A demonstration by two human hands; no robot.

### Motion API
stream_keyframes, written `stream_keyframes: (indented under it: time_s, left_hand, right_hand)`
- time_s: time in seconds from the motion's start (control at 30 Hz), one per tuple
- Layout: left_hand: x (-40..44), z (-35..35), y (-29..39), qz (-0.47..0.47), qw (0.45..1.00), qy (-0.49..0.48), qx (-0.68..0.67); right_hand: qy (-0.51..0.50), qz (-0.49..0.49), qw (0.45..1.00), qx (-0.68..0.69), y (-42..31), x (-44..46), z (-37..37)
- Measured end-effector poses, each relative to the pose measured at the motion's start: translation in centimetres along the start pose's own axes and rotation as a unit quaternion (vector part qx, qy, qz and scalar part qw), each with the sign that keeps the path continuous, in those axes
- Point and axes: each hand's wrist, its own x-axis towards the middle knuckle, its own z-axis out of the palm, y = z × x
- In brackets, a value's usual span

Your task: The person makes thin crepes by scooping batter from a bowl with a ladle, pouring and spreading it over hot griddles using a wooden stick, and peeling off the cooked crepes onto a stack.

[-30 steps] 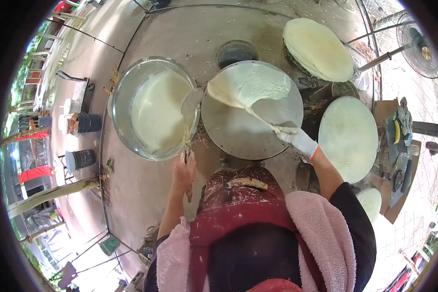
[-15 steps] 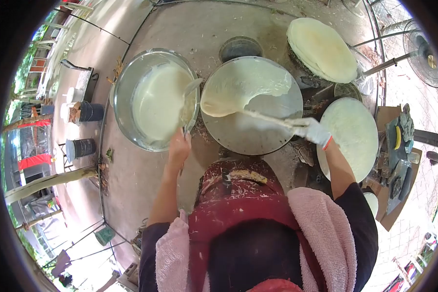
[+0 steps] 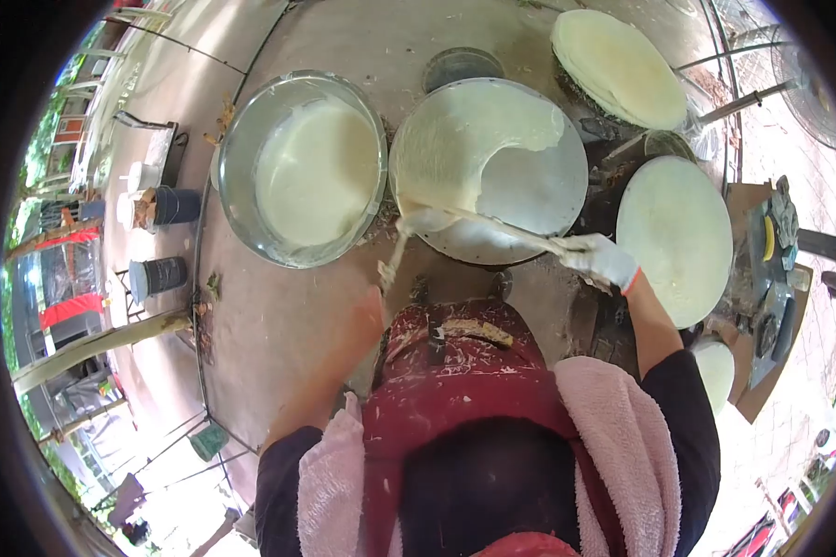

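My gloved right hand [image 3: 602, 260] grips the long handle of a batter spreader [image 3: 506, 227]. The spreader's pale, blurred head is at the near left edge of a round griddle [image 3: 534, 200]. White batter [image 3: 446, 139] coats the griddle's far and left parts in a curved band, leaving bare metal at the near right. My left hand [image 3: 369, 314], bare and smeared by motion, is closed on a batter-coated flat stick [image 3: 395, 258], whose upper end meets or overlaps the spreader head. Left of the griddle stands a metal basin [image 3: 237, 176] holding white liquid batter [image 3: 297, 176].
A stack of thin round pancakes [image 3: 618, 70] lies at the far right. Nearer stands another pale round surface [image 3: 675, 241]. A dark round lid-like thing [image 3: 462, 67] sits behind the griddle. Buckets [image 3: 158, 278] stand left; a fan [image 3: 813, 93] is far right.
My left hand has brought the flat stick from the basin rightward to the griddle's near edge. The spreader head has moved nearer me, and more of the left side is coated.
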Motion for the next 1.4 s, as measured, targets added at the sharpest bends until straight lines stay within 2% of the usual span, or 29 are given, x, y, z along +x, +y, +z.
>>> stream_keyframes:
  time_s: [0.07, 0.1, 0.13, 0.2, 0.27, 0.37, 0.4, 0.47, 0.5, 0.53, 0.6, 0.63, 0.67, 0.73, 0.77, 0.87, 0.9, 0.93, 1.0, 1.1, 1.13, 1.2, 1.27, 1.3, 1.33, 1.4]
  left_hand:
    - [-1.1, 0.9, 1.5, -0.016, 0.998, -0.038, -0.041]
    - [-1.0, 0.4, 1.4, 0.02, 0.997, -0.032, -0.067]
    - [-0.4, -0.4, 1.4, 0.058, 0.994, -0.026, -0.093]
    - [0.6, -2.5, 0.9, 0.104, 0.982, 0.015, -0.158]
    - [0.6, -4.9, -0.2, 0.112, 0.963, 0.077, -0.232]
    - [0.9, -7.6, -3.9, 0.054, 0.94, 0.16, -0.298]
    - [1.1, -8.9, -4.8, 0.03, 0.929, 0.143, -0.339]
    - [0.9, -11.6, -6.1, -0.022, 0.902, 0.105, -0.419]
    - [0.9, -12.2, -6.8, -0.023, 0.89, 0.113, -0.442]
    - [0.7, -12.3, -7.9, -0.027, 0.887, 0.112, -0.446]
    - [0.4, -11.9, -10.1, -0.037, 0.881, 0.114, -0.457]
    - [0.0, -11.8, -10.5, -0.054, 0.876, 0.11, -0.467]
    - [-0.5, -11.8, -10.8, -0.072, 0.87, 0.105, -0.476]
    - [-1.0, -11.4, -11.1, -0.09, 0.86, 0.102, -0.492]
    - [-1.3, -11.1, -11.1, -0.094, 0.856, 0.104, -0.498]
    - [-2.2, -10.1, -11.0, -0.089, 0.861, 0.095, -0.491]
    - [-2.2, -9.8, -10.6, -0.083, 0.866, 0.093, -0.484]
    - [-2.3, -9.8, -9.8, -0.089, 0.866, 0.093, -0.483]
    - [-2.5, -10.1, -7.8, -0.101, 0.866, 0.093, -0.48]
    - [-2.8, -9.7, -4.5, -0.103, 0.865, 0.099, -0.482]
    - [-2.7, -9.3, -3.6, -0.107, 0.866, 0.097, -0.479]
    - [-2.7, -8.4, -1.9, -0.115, 0.87, 0.094, -0.47]
    - [-2.9, -7.3, -0.3, -0.106, 0.866, 0.102, -0.478]
    - [-3.1, -6.8, 0.6, -0.102, 0.863, 0.105, -0.483]
    - [-3.3, -6.5, 1.6, -0.111, 0.86, 0.105, -0.487]
    - [-3.7, -6.1, 3.4, -0.13, 0.853, 0.108, -0.494]
  right_hand:
    - [0.052, 0.008, 0.995, 0.082, 2.7, -2.2, 2.7]
    - [0.093, -0.045, 0.979, 0.174, 5.0, -2.0, 5.6]
    - [0.075, -0.023, 0.965, 0.249, 7.0, -1.5, 7.6]
    - [0.073, 0.034, 0.95, 0.3, 4.3, -0.9, 13.4]
    - [0.088, -0.035, 0.927, 0.364, 2.2, 3.7, 18.9]
    - [0.11, -0.066, 0.906, 0.405, -4.6, 9.8, 26.3]
    - [0.12, -0.083, 0.893, 0.426, -5.3, 12.6, 28.4]
    - [0.204, -0.075, 0.894, 0.392, -5.5, 17.8, 31.9]
    - [0.263, -0.023, 0.907, 0.329, -5.1, 19.2, 32.6]
    - [0.344, -0.02, 0.903, 0.255, -4.1, 19.6, 33.4]
    - [0.494, -0.011, 0.865, 0.092, -1.6, 19.1, 33.7]
    - [0.485, 0.025, 0.861, 0.152, -0.3, 18.2, 33.5]
    - [0.532, 0.008, 0.837, 0.129, 0.2, 16.5, 33.2]
    - [0.488, 0.023, 0.813, 0.315, -0.5, 12.5, 32.1]
    - [0.459, 0.004, 0.809, 0.366, 0.8, 12.3, 31.1]
    - [0.426, -0.036, 0.837, 0.342, -0.8, 10.5, 32.0]
    - [0.422, 0.002, 0.885, 0.198, 0.1, 11.3, 32.0]
    - [0.5, -0.11, 0.844, -0.162, 5.3, 13.7, 32.0]
    - [0.437, 0.03, 0.872, -0.216, 3.7, 10.0, 30.5]
    - [0.495, 0.062, 0.851, -0.162, 5.4, 6.9, 25.3]
    - [0.511, 0.056, 0.846, -0.144, 5.8, 6.2, 23.4]
    - [0.479, 0.012, 0.878, -0.012, 7.7, 6.9, 20.2]
    - [0.426, -0.007, 0.9, 0.092, 4.8, 4.2, 22.0]
    - [0.453, -0.085, 0.879, -0.122, 7.1, 4.5, 22.5]
    - [0.371, -0.049, 0.902, -0.217, 7.9, 3.5, 22.5]
    - [0.357, 0.009, 0.901, -0.246, 8.9, 1.7, 21.0]
